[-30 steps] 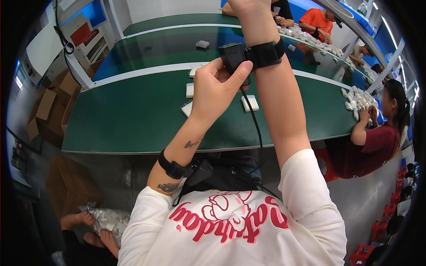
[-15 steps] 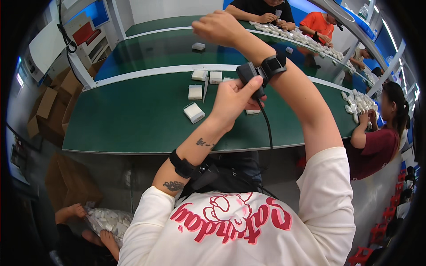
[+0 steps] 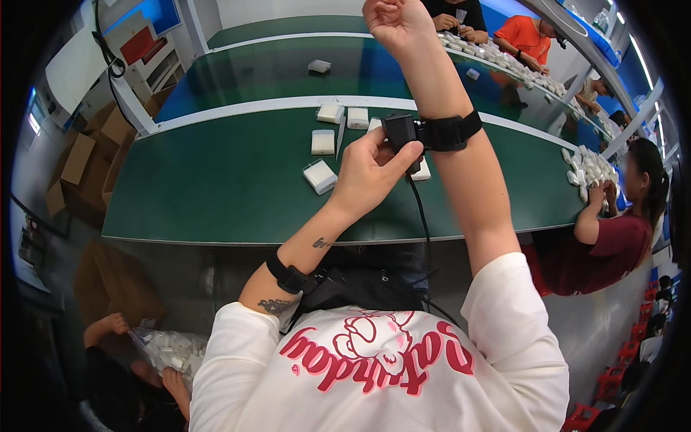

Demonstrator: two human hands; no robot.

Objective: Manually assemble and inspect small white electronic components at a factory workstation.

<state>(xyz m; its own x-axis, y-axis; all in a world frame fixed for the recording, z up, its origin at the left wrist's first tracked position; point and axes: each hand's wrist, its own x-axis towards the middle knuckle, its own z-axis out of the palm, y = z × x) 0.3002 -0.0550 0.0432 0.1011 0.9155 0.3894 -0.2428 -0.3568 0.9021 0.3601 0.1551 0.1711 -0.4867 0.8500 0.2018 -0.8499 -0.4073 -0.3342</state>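
Observation:
My left hand point(image 3: 373, 171) is closed on a small black box-shaped device point(image 3: 400, 131), thumb and fingers on its sides. A black strap point(image 3: 452, 132) fixes the device to my right forearm, and a black cable point(image 3: 423, 219) hangs down from it. My right hand point(image 3: 400, 23) is raised at the upper edge, its fingers curled and nothing visible in them. Several small white blocks lie on the green table around my left hand, among them one block point(image 3: 323, 142) beside a thin upright strip point(image 3: 340, 135) and a tilted block point(image 3: 319, 177).
A white rail point(image 3: 252, 109) divides the green table point(image 3: 216, 180); beyond it lies another white block point(image 3: 319, 66). Piles of white pieces point(image 3: 590, 167) sit at the right, with people working there. Cardboard boxes point(image 3: 79, 173) stand left. A person at lower left handles a clear bag point(image 3: 173, 349).
My right forearm has swung more upright and turned, bringing its hand up and to the right, palm side showing. My left hand stays on the device. The bag at lower left has shifted.

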